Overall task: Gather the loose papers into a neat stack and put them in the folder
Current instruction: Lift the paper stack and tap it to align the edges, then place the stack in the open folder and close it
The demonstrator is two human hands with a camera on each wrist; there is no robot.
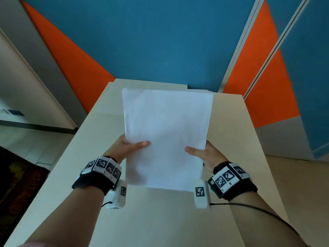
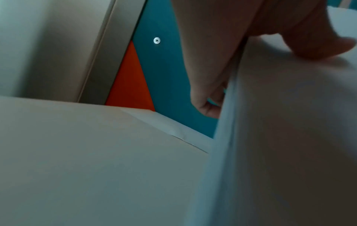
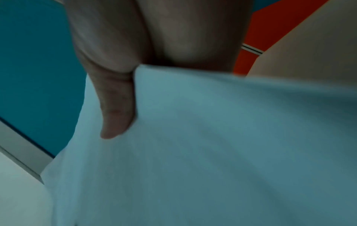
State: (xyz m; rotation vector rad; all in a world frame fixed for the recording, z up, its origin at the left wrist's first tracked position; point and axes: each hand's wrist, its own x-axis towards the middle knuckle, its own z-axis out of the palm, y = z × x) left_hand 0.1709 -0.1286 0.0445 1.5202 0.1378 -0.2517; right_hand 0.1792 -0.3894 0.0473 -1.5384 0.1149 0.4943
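A stack of white papers [image 1: 167,132] hangs tilted above the beige table [image 1: 160,220], its far edges slightly uneven. My left hand [image 1: 135,146] grips the stack's left side, thumb on top and fingers hidden beneath. On the opposite side my right hand [image 1: 197,151] holds it the same way. A cream folder [image 1: 151,84] lies flat at the table's far end, mostly hidden behind the sheets. The left wrist view shows the paper edge [image 2: 280,137], my left hand [image 2: 212,61] and a folder corner [image 2: 173,128]. In the right wrist view my thumb [image 3: 115,107] presses on the paper [image 3: 212,145].
A blue and orange partition wall [image 1: 142,41] stands right behind the table's far edge. A second partition with a metal strip [image 1: 267,59] rises at the right. Tiled floor and a dark rug [image 1: 17,184] lie off the table's left edge.
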